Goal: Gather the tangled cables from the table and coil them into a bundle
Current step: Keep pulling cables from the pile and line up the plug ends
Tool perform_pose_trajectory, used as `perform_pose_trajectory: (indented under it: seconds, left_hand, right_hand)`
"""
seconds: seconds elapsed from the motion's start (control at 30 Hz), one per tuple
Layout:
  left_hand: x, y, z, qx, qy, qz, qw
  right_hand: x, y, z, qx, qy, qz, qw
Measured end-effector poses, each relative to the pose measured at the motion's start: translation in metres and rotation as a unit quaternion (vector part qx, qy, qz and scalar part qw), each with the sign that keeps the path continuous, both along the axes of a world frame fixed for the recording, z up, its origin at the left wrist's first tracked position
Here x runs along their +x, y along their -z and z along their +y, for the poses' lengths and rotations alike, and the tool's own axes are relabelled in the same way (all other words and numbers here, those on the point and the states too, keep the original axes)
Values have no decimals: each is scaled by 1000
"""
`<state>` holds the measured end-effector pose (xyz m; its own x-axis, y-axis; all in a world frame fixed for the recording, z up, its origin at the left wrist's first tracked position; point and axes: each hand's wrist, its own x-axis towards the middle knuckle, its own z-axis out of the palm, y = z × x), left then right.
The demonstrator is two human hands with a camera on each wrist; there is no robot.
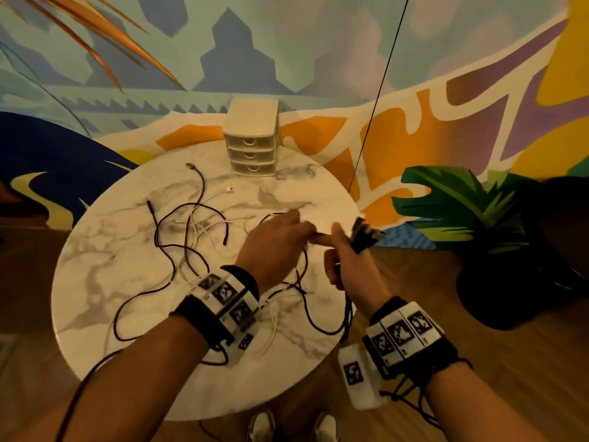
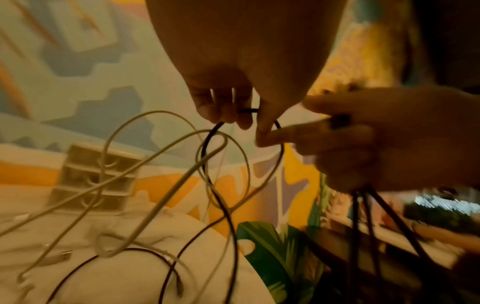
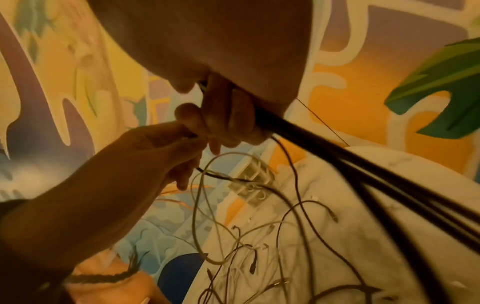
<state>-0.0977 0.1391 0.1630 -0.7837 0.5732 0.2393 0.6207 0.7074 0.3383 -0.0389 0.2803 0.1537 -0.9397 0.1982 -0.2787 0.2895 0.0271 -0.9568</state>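
Tangled black cables [image 1: 165, 250] and white cables [image 1: 204, 224] lie spread over the round marble table [image 1: 95, 282]. My left hand [image 1: 274, 237] is raised above the table's right side and pinches a black cable [image 2: 207, 148] between its fingertips. White loops [image 2: 161, 156] hang around that cable. My right hand [image 1: 344, 260], just right of the left, grips a bunch of black cable strands [image 3: 324, 148] that hang down past the table's edge [image 2: 369, 226]. The two hands touch at the fingertips.
A small white three-drawer box [image 1: 251, 141] stands at the table's far edge. A dark pot with a green leafy plant [image 1: 478, 218] stands on the wooden floor at the right. A painted wall lies behind. A thin black line [image 1: 376, 106] runs up from the table's right rim.
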Motion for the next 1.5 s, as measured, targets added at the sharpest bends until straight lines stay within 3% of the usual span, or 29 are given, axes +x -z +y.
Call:
perform_pose_trajectory:
  seconds: [0.2,0.47,0.6,0.7,0.8,0.87,1.0,1.1,1.3,1.4,1.5]
  left_hand:
    - [14,26,-4,41,14,-15,999]
    - [16,48,-1,89,4,33,995]
    - [10,56,-4,124,-121,-24,985]
    - [-13,53,-16,91,-182,31,979]
    - [-48,49,-36,66,-225,64,970]
    - [-64,58,-50,44,-205,67,976]
    - [-55,105,-65,-92,-118,-18,989]
    - [-53,128,-89,-204,-111,-93,968]
    - [-81,88,-91,-99,-149,-46,983]
    - [-66,76,-63,-78,-145,-45,985]
    - [-55,62,-41,-79,-134,-4,988]
  right_hand:
    - [-13,5,-5,25,4,-67,997]
    - [-21,5,-16,-66,22,-89,994]
    - [-20,5,-17,-17,35,-70,997]
    - [-21,0,-18,24,48,-35,998]
    - [-27,-17,-7,-29,77,24,996]
    - [-31,-28,5,-68,106,55,991]
    - [-35,-35,27,-147,166,87,971]
    - [-38,-38,53,-173,220,106,954]
    - [-40,-21,90,-236,331,119,906]
    - [-24,5,64,-192,293,35,936]
    - [-10,21,22,-111,155,5,982]
